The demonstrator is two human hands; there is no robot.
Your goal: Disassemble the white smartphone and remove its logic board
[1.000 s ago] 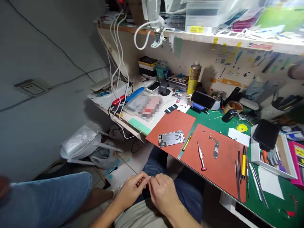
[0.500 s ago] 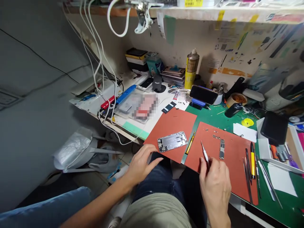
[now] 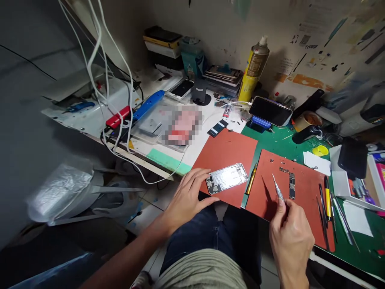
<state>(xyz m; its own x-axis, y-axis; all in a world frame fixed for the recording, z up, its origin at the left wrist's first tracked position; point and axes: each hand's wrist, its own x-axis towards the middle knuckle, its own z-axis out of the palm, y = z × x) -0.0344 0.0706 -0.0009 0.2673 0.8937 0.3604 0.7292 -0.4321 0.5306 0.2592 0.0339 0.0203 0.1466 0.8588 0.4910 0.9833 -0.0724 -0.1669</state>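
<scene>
My left hand (image 3: 189, 202) is open at the left end of a silver phone housing (image 3: 228, 178). Its fingertips reach the housing's edge, and the thumb lies apart along the near side. In my right hand (image 3: 291, 233), closed between thumb and fingers, is a slim silver-handled tool with a thin pointed tip (image 3: 277, 188). The tool points up and away over the right red mat (image 3: 264, 168), its shadow falling to the left. Just right of it lies a phone logic board (image 3: 291, 185). A gold screwdriver (image 3: 252, 179) rests between the two mats.
Tweezers (image 3: 345, 220) and a yellow-black pen-like tool (image 3: 327, 198) lie at the right. Behind them stands a white box (image 3: 337, 162) of items. Farther back are a propped phone (image 3: 270, 111) and a spray can (image 3: 254, 70). White cables (image 3: 123, 116) hang at the left.
My left hand has come closer to the phone housing, up to its edge. My right hand has raised the silver tool off the mat. The camera view has shifted and tilted down.
</scene>
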